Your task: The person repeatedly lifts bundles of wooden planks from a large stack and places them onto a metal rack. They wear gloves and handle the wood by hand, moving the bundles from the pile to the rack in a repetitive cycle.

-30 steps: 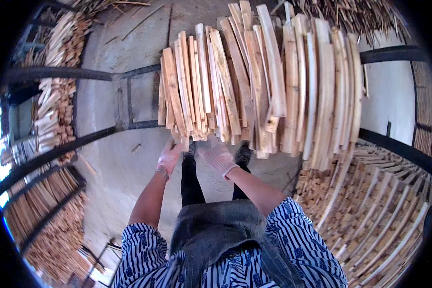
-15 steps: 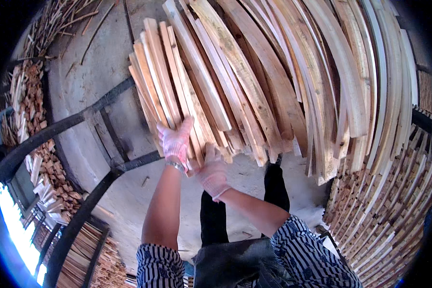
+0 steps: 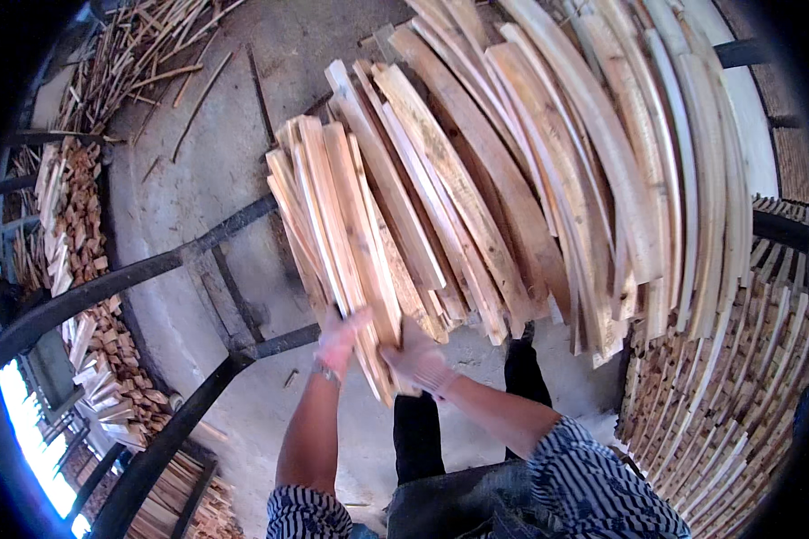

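Note:
My left hand (image 3: 338,341), in a pale pinkish work glove, is closed round the left side of several long wooden slats (image 3: 340,211). On their right side, near the close ends, my right hand (image 3: 415,358) grips them in a matching glove. These slats jut toward me past the ends of the others. To their right lies a large pile of wooden boards (image 3: 521,189), some with rough, stained faces. The fingertips are partly hidden by the wood.
A black metal frame (image 3: 144,274) runs along the left over a concrete floor (image 3: 198,144). Stacked short wood pieces (image 3: 108,350) stand beyond it, with thin loose sticks (image 3: 144,67) at the far left. More stacked slats (image 3: 710,413) fill the right.
My hands have drawn the slats toward me, out from the other boards. The view has shifted, so the pile sits slightly lower in the picture.

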Available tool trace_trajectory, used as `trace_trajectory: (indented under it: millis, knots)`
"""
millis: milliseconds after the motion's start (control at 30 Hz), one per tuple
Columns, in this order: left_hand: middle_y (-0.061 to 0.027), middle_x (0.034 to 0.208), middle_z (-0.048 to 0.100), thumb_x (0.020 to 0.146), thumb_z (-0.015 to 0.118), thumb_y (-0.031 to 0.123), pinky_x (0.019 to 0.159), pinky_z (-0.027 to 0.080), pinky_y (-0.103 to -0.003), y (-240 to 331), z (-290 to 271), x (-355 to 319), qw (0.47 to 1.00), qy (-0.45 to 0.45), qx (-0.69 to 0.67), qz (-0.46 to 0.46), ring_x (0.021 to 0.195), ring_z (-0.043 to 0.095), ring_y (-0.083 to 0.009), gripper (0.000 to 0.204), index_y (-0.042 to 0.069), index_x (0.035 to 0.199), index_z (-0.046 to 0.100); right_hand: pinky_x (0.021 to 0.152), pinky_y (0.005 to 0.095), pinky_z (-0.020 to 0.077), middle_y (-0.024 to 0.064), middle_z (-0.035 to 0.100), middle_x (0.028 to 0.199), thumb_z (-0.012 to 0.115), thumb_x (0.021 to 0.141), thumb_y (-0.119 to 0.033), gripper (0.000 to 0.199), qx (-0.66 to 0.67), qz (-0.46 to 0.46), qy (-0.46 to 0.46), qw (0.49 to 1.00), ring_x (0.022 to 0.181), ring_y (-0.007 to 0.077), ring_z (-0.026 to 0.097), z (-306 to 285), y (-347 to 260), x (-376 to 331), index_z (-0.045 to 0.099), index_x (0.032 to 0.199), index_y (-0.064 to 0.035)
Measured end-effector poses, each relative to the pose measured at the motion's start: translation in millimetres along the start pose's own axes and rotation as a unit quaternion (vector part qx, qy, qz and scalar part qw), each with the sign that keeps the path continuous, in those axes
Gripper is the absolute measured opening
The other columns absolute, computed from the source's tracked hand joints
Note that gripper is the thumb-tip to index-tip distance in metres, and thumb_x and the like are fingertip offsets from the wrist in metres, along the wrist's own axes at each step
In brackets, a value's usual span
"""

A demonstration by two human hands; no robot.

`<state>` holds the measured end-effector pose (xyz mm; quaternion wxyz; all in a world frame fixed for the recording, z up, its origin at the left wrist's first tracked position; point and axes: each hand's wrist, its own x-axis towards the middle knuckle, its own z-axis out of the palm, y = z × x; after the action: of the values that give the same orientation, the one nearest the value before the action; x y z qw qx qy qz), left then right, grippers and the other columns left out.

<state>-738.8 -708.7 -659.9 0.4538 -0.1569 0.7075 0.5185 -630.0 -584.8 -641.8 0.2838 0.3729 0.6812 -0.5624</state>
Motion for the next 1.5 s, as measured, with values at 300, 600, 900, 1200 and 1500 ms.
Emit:
trace_trajectory:
  millis: [300, 600, 900, 1200, 1500]
  knots:
    - [-0.0086, 0.127, 0.06, 0.096, 0.064, 0.037, 0.104, 0.048, -0.037, -85.4, 26.8, -209.8, 0.837, -0.123, -0.436, -0.309, 0.117, 0.059, -0.0227, 0.054, 0.007, 0.138, 0.049, 0.091, 0.042, 0.0504, 0.024, 0.065, 0.119, 0.058, 0.098, -0.045, 0.057, 0.212, 0.167, -0.105, 0.957, 0.109, 0.0354, 0.064, -10.2, 43.7, -145.0, 0.05, 0.132, 0.0]
    - [-0.0053, 0.111, 0.063, 0.092, 0.069, 0.028, 0.092, 0.05, -0.031, -20.7, 34.1, -289.3, 0.945, -0.172, -0.273, -0.056, 0.1, 0.062, -0.0183, 0.042, 0.006, 0.126, 0.057, 0.093, 0.0447, 0.0499, 0.0285, 0.066, 0.114, 0.049, 0.098, -0.057, 0.064, -0.003, 0.06, 0.029, 0.998, 0.112, 0.0411, 0.064, -8.5, 6.8, -229.2, 0.047, 0.139, -0.0083]
    - [-0.0062, 0.11, 0.063, 0.093, 0.065, 0.027, 0.091, 0.053, -0.037, 116.5, -1.7, -354.9, 0.894, -0.338, 0.079, 0.283, 0.1, 0.063, -0.022, 0.043, 0.001, 0.127, 0.056, 0.084, 0.037, 0.0557, 0.0194, 0.07, 0.106, 0.066, 0.09, -0.051, 0.076, 0.203, -0.248, 0.171, 0.932, 0.097, 0.0248, 0.07, -119.8, -122.0, -431.8, 0.043, 0.144, -0.0026]
    - [-0.0102, 0.118, 0.06, 0.088, 0.067, 0.025, 0.095, 0.052, -0.038, 136.4, 223.4, -504.5, 0.858, -0.475, 0.09, 0.173, 0.106, 0.061, -0.0254, 0.054, -0.001, 0.133, 0.051, 0.108, 0.0389, 0.0412, 0.0195, 0.057, 0.135, 0.068, 0.087, -0.056, 0.084, 0.21, -0.277, 0.371, 0.861, 0.13, 0.0308, 0.052, -161.1, 23.5, -585.6, 0.04, 0.148, -0.0065]
    - [-0.0142, 0.126, 0.056, 0.084, 0.07, 0.023, 0.099, 0.05, -0.04, 68.1, 434.2, -666.1, 0.751, -0.61, 0.168, 0.188, 0.113, 0.058, -0.0288, 0.065, -0.003, 0.139, 0.045, 0.096, 0.0368, 0.0493, 0.0179, 0.063, 0.118, 0.075, 0.082, -0.055, 0.078, 0.223, -0.323, 0.597, 0.699, 0.112, 0.0269, 0.062, -233.2, 178.5, -758.6, 0.049, 0.136, -0.0047]
